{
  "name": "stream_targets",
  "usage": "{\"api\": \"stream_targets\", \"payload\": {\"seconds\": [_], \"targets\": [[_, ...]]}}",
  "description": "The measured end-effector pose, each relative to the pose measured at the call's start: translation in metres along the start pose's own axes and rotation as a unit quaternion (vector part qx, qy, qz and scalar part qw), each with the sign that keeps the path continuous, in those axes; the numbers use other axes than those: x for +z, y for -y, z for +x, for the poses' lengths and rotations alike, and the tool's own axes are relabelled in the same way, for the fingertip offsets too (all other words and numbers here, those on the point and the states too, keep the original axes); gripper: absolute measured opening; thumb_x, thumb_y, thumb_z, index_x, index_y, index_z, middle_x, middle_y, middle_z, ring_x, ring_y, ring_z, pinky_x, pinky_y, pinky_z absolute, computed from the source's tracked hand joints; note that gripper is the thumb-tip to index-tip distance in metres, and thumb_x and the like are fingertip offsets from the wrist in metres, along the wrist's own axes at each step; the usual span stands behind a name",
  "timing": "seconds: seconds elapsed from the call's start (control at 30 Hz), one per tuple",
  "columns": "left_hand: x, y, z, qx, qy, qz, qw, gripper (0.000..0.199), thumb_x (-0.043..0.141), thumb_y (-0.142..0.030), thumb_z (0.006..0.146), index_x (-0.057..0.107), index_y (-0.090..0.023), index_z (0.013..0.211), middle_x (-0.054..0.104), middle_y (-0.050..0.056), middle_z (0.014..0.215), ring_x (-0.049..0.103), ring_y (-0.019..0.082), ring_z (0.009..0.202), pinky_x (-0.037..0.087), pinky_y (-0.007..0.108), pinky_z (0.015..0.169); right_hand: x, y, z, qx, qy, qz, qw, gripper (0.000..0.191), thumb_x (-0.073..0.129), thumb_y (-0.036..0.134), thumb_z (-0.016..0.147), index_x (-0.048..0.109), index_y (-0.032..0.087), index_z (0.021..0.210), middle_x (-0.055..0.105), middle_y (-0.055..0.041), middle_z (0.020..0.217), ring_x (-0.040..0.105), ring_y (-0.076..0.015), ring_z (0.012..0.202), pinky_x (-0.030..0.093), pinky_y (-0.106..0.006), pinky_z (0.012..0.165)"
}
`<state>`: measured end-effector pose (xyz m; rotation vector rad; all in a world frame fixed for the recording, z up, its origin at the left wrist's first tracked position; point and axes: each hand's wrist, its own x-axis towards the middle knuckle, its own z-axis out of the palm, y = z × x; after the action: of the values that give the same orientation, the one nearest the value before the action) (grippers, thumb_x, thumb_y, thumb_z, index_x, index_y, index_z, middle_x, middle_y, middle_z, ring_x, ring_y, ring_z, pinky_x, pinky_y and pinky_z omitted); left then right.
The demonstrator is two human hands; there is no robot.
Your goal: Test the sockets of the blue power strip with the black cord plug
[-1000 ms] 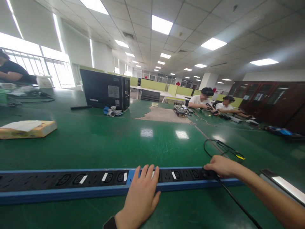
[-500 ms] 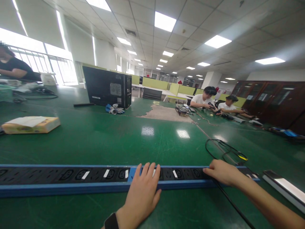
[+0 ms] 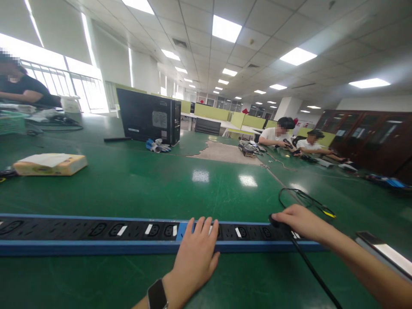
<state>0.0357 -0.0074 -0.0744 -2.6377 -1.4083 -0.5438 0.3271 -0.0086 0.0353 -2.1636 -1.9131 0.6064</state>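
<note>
Got a long blue power strip point(image 3: 151, 231) lying crosswise on the green table point(image 3: 128, 193), right up close and running out past the left edge of view. Black socket face up, white stickers point(image 3: 175, 230) dotted along. Over toward the strip's right end, right hand point(image 3: 296, 219) pinched onto a black plug point(image 3: 276, 219); can't tell whether seated in a socket or just above. Black cord point(image 3: 317, 270) trailing from there to the bottom edge. Left hand point(image 3: 198, 249) laid palm-down across the strip by a blue section, fingers straight and a bit apart, resting rather than gripping. Dark-faced watch point(image 3: 157, 294) on that wrist.

Just beyond the right hand, a loose loop of black cable point(image 3: 290, 189) with a yellow tag point(image 3: 328, 214). Further back on the left, a pack of tissues point(image 3: 51, 164). Past that, a black computer tower point(image 3: 146, 116), blue-and-grey gloves point(image 3: 158, 146) bunched in front. Far right, two people point(image 3: 272, 136) in white tops; far left, another person point(image 3: 25, 90) in a dark one.
</note>
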Motion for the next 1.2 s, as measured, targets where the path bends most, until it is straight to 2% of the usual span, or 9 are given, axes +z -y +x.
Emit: {"api": "stream_targets", "payload": {"seconds": [0.13, 0.23, 0.3, 0.53, 0.73, 0.87, 1.03, 1.2], "targets": [[-0.001, 0.000, 0.001, 0.000, 0.001, -0.003, 1.000, 0.061, 0.048, -0.042, 0.084, 0.041, -0.016, 0.139, 0.049, 0.013, 0.138, 0.039, 0.032, 0.127, 0.023, 0.055, 0.111, 0.031, 0.048, 0.006, -0.034, 0.054, 0.065, 0.996, 0.047, 0.046, 0.054, 0.078, 0.038, 0.021, 0.046, 0.027, 0.0061, 0.043, 0.025, -0.0085, 0.043, 0.018, -0.026, 0.044], [-0.002, 0.000, 0.001, 0.001, 0.005, -0.009, 1.000, 0.061, 0.048, -0.042, 0.084, 0.041, -0.017, 0.139, 0.049, 0.013, 0.138, 0.039, 0.033, 0.127, 0.023, 0.055, 0.111, 0.056, 0.076, 0.015, -0.036, 0.049, 0.032, 0.998, 0.046, 0.048, 0.050, 0.077, 0.040, 0.020, 0.044, 0.029, 0.0052, 0.043, 0.029, -0.0083, 0.044, 0.021, -0.025, 0.045], [-0.001, 0.000, 0.000, 0.000, 0.005, -0.013, 1.000, 0.061, 0.047, -0.043, 0.084, 0.041, -0.018, 0.140, 0.049, 0.013, 0.138, 0.039, 0.033, 0.128, 0.023, 0.055, 0.111, 0.066, 0.085, 0.020, -0.032, 0.044, 0.010, 0.998, 0.045, 0.049, 0.048, 0.076, 0.043, 0.019, 0.042, 0.031, 0.0043, 0.043, 0.031, -0.0085, 0.045, 0.021, -0.025, 0.045], [0.002, 0.000, 0.000, -0.002, 0.003, -0.022, 1.000, 0.061, 0.047, -0.043, 0.085, 0.040, -0.018, 0.140, 0.049, 0.013, 0.140, 0.039, 0.032, 0.129, 0.022, 0.056, 0.111, 0.068, 0.094, 0.024, -0.017, 0.044, -0.050, 0.998, 0.042, 0.048, 0.044, 0.077, 0.060, 0.016, 0.048, 0.052, -0.0014, 0.046, 0.046, -0.0114, 0.049, 0.026, -0.023, 0.046], [0.003, 0.001, -0.001, 0.001, 0.002, -0.022, 1.000, 0.062, 0.046, -0.045, 0.085, 0.040, -0.018, 0.140, 0.048, 0.013, 0.140, 0.039, 0.033, 0.129, 0.022, 0.056, 0.112, 0.079, 0.105, 0.019, -0.021, 0.016, -0.137, 0.990, 0.040, 0.045, 0.042, 0.078, 0.074, 0.017, 0.066, 0.070, -0.0098, 0.067, 0.057, -0.0158, 0.056, 0.028, -0.025, 0.048], [0.003, 0.001, -0.002, 0.003, 0.006, -0.020, 1.000, 0.063, 0.045, -0.046, 0.085, 0.039, -0.017, 0.141, 0.048, 0.013, 0.141, 0.039, 0.032, 0.129, 0.022, 0.056, 0.111, 0.085, 0.101, 0.018, -0.038, 0.021, -0.150, 0.988, 0.044, 0.041, 0.042, 0.082, 0.075, 0.017, 0.072, 0.072, -0.0101, 0.072, 0.059, -0.0160, 0.057, 0.026, -0.025, 0.047], [0.004, 0.000, -0.002, -0.002, 0.003, -0.017, 1.000, 0.062, 0.046, -0.044, 0.085, 0.039, -0.018, 0.141, 0.047, 0.013, 0.142, 0.038, 0.032, 0.130, 0.021, 0.055, 0.112, 0.087, 0.098, 0.015, -0.054, -0.007, -0.171, 0.984, 0.047, 0.038, 0.044, 0.085, 0.076, 0.019, 0.073, 0.073, -0.0099, 0.073, 0.061, -0.0172, 0.061, 0.026, -0.025, 0.049], [0.001, 0.000, -0.001, -0.001, 0.006, -0.014, 1.000, 0.062, 0.047, -0.045, 0.084, 0.041, -0.018, 0.140, 0.048, 0.013, 0.140, 0.039, 0.032, 0.129, 0.022, 0.055, 0.112, 0.085, 0.093, 0.014, -0.060, 0.006, -0.133, 0.989, 0.051, 0.040, 0.051, 0.085, 0.073, 0.018, 0.065, 0.068, -0.0059, 0.062, 0.050, -0.0121, 0.051, 0.023, -0.024, 0.046]]}}
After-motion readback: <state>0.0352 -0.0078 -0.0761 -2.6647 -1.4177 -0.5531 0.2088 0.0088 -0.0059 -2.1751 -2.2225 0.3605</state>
